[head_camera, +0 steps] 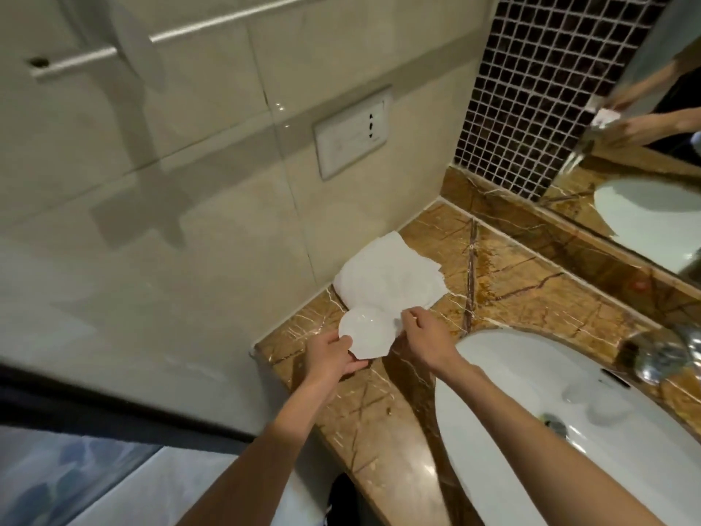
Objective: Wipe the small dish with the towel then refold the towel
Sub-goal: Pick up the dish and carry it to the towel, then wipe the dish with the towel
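A small white dish (pixel 366 332) is held just above the brown marble counter (pixel 523 275), near the tiled wall. My left hand (pixel 330 358) grips its near edge from below. A white towel (pixel 387 277) lies loosely folded on the counter right behind the dish, against the wall. My right hand (pixel 419 336) pinches the towel's near edge beside the dish's right rim, fingers closed on the cloth. Part of the towel's front edge is hidden by the dish and my right hand.
A white oval sink (pixel 569 419) fills the counter to the right, with a chrome tap (pixel 667 354) behind it. A wall socket (pixel 352 132) sits above the towel. A mirror (pixel 652 146) and dark mosaic tiles (pixel 531 89) stand at the back right. A towel rail (pixel 113 51) is upper left.
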`<state>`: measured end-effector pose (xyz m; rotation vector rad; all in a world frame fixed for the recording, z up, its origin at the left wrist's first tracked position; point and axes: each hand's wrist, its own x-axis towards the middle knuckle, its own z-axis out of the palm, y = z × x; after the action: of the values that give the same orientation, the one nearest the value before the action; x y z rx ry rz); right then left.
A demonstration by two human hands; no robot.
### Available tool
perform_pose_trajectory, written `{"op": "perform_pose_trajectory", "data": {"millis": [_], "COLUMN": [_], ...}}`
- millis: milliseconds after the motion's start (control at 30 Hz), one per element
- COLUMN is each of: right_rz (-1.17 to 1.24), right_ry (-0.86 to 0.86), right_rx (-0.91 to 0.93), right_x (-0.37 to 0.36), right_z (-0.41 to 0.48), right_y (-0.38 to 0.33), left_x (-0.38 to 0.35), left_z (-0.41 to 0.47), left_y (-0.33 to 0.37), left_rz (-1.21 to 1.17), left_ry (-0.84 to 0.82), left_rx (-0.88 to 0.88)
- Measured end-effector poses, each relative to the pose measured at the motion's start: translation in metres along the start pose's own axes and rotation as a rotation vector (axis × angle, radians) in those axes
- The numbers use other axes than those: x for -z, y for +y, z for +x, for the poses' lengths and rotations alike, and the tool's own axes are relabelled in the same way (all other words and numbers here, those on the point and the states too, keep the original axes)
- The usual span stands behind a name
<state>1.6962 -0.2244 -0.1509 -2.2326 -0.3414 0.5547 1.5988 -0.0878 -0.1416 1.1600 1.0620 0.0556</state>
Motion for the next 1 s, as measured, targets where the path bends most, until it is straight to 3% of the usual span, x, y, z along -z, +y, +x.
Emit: {"op": "perform_pose_trajectory", "data": {"millis": [133,633,1000], "right_rz": [-0.114,-0.337,-0.143], "right_ry": [0.135,0.093,0.228], "right_rx": [-0.088,-0.333,-0.047], "right_x": [0.004,0.002,0.004], "right_z": [0.04,0.123,0.107], "right_y": [0.005,0.018,-0.001], "left_x": [0.012,-0.015,-0.032], "left_z": [0.02,0.055,0.071], "left_y": [0.016,0.025,0.027], "left_rz": [0.027,-0.125,-0.195], "left_ry": [0.007,-0.001,0.032], "left_rx": [-0.003,0.066,0.046]}}
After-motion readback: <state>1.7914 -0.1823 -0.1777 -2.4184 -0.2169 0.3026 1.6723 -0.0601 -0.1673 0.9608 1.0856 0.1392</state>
